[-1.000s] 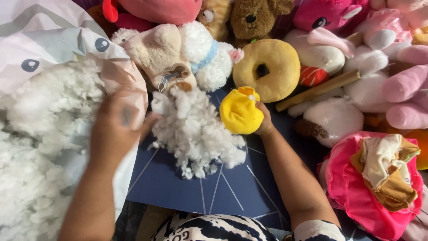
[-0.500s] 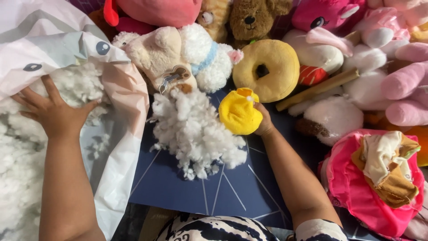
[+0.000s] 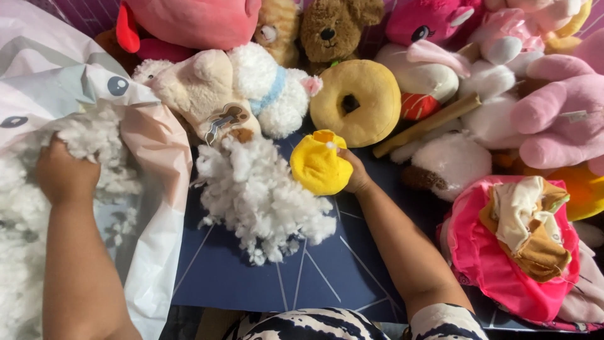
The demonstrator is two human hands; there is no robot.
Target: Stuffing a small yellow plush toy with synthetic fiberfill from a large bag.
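1. Stuffing (image 3: 38,208) fills the big pale bag (image 3: 157,164) at my left; my left hand (image 3: 63,176) is sunk into it, fingers curled shut on a clump of the white fluff.
2. My right hand (image 3: 355,173) grips the small yellow plush skin (image 3: 319,167) from behind, holding it upright over the blue mat (image 3: 302,277), its opening facing up.
3. By my judgement the yellow skin looks partly plumped but is not closed, so filling is under way and closing is left.
4. A loose pile of fluff (image 3: 261,201) lies on the mat between my hands, just beside the yellow skin.
5. Finished soft toys crowd the far edge: a yellow ring-shaped plush (image 3: 358,101) and a cream bear (image 3: 201,94); a pink fabric heap (image 3: 503,252) sits at my right.
6. My right fingers are hidden behind the skin, and how full it is inside I cannot tell. The bag runs out of view at the left.
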